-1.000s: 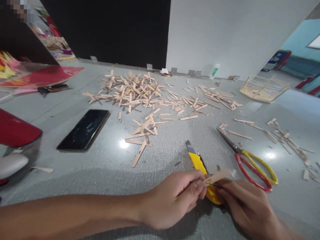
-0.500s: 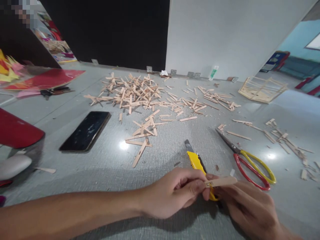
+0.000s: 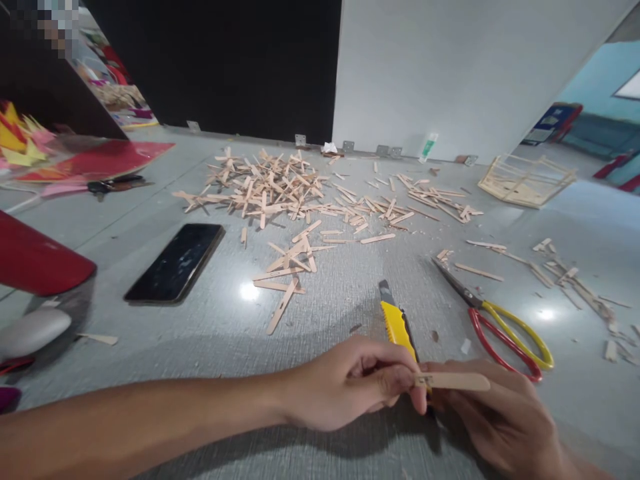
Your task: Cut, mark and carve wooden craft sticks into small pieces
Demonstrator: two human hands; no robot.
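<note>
One flat, pale wooden craft stick (image 3: 457,381) with dark mark near one end, raised above grey textured tabletop (image 3: 210,353), pinched between thumb and fingers of left hand (image 3: 355,383); rounded free end pointing to three o'clock, across right hand (image 3: 505,407). Right fingers partly hidden; cannot tell how open or closed. Yellow cutter with grey blade (image 3: 399,327) at eleven o'clock, passing behind left hand. Red-and-yellow-handled metal scissors (image 3: 477,304) between one and two. Heaped pale wooden sticks (image 3: 273,183) between ten and eleven; flat black phone (image 3: 175,263) at ten.
</note>
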